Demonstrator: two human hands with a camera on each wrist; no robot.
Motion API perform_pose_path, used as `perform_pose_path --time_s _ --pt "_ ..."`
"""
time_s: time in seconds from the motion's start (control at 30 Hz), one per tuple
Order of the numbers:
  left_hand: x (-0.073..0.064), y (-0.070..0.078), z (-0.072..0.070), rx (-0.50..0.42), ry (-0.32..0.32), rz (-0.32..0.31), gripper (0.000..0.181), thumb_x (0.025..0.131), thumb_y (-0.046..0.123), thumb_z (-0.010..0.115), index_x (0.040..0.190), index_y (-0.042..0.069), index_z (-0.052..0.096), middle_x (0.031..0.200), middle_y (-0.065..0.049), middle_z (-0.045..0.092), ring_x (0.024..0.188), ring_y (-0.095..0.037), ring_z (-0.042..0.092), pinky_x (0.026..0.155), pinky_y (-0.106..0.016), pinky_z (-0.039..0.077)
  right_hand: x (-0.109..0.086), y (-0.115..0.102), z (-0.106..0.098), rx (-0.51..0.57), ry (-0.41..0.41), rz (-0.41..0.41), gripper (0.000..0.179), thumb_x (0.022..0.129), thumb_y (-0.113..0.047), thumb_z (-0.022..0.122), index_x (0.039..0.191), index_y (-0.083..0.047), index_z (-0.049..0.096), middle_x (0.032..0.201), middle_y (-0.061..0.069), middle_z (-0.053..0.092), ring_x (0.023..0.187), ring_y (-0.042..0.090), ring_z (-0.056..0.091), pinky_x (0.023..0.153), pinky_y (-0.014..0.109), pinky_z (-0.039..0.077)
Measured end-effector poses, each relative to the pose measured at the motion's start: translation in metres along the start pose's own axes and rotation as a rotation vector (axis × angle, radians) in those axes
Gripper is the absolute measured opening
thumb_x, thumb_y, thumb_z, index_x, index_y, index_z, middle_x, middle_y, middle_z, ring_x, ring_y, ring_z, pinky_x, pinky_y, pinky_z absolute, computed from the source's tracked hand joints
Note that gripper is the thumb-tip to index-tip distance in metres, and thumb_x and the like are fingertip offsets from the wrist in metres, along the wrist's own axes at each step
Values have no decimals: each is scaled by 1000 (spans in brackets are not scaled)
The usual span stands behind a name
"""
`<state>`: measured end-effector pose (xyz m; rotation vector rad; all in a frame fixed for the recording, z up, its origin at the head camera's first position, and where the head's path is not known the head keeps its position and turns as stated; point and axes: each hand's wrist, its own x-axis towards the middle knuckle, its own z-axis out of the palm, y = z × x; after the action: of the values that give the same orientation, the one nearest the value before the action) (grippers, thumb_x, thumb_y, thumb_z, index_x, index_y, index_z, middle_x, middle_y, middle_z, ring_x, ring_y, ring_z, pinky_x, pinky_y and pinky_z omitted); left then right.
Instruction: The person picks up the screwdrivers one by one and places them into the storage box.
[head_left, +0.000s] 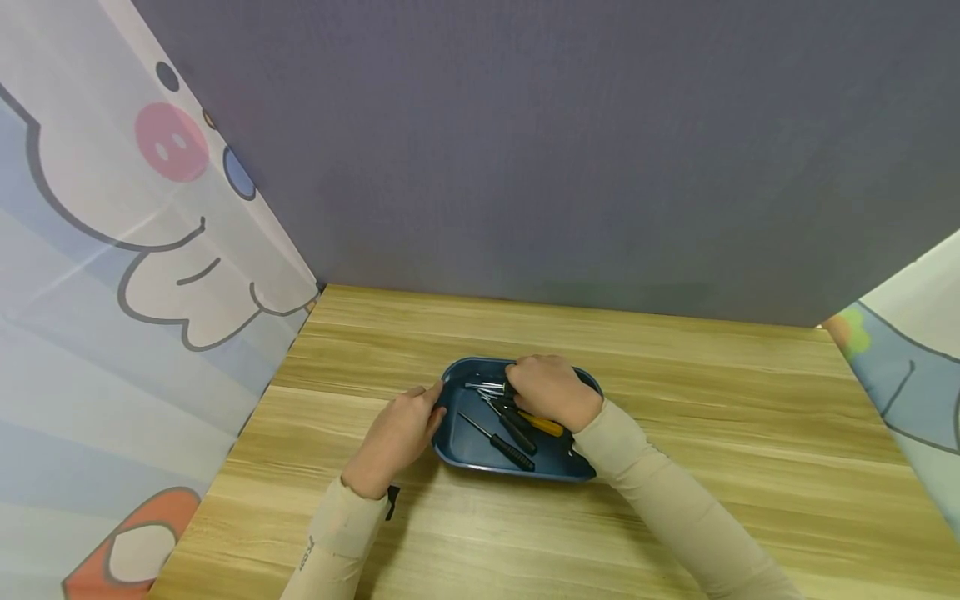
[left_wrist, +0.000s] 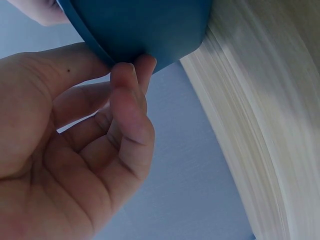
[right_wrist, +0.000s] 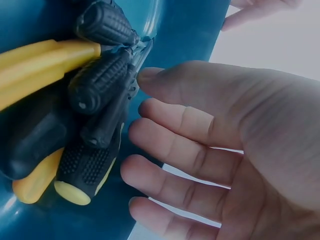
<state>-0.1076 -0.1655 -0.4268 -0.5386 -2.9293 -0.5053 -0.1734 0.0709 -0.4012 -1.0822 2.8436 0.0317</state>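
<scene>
A dark blue tray (head_left: pixel 467 446) sits on the wooden table with several hand tools in it. My left hand (head_left: pixel 401 432) pinches its left rim, thumb at the edge and fingertips against the outer wall in the left wrist view. Over the far right part of the tray is my right hand (head_left: pixel 547 387), fingers loosely bent, thumb tip close beside the tools in the right wrist view. Those tools include a slim black-handled screwdriver (head_left: pixel 512 452), another black handle (head_left: pixel 519 433), a yellow handle (head_left: pixel 543 425) and a black-and-yellow handle (right_wrist: pixel 82 167). The right forearm covers the tray's right side.
The wooden table (head_left: pixel 712 400) extends around the tray on all sides. Behind it stands a grey panel (head_left: pixel 562 167), and a cartoon-printed curtain (head_left: pixel 90 350) hangs along the left. A short black strap (head_left: pixel 392 500) sticks out by the left wrist.
</scene>
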Motion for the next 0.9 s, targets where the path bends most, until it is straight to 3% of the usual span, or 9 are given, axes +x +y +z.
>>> perform_pose_path --time_s 0.27,0.57,0.9 --pt "0 1 -1 -3 -10 -8 40 94 9 71 128 -10 63 99 -20 69 74 -25 67 60 -32 55 -3 1 -1 20 9 11 12 88 -19 79 91 -10 71 84 4 65 78 20 61 66 37 55" --pt "3 0 2 15 -1 5 39 94 10 72 127 -9 63 97 -20 69 78 -30 69 64 -39 57 -6 4 -1 29 34 14 13 89 -21 78 87 -11 70 78 2 61 68 16 57 58 34 52" --pt "2 0 1 62 21 -2 39 92 14 74 126 -5 66 97 -17 67 77 -28 67 63 -38 57 -10 5 -3 23 58 21 12 90 -22 77 90 -12 71 79 1 62 68 15 57 60 34 53"
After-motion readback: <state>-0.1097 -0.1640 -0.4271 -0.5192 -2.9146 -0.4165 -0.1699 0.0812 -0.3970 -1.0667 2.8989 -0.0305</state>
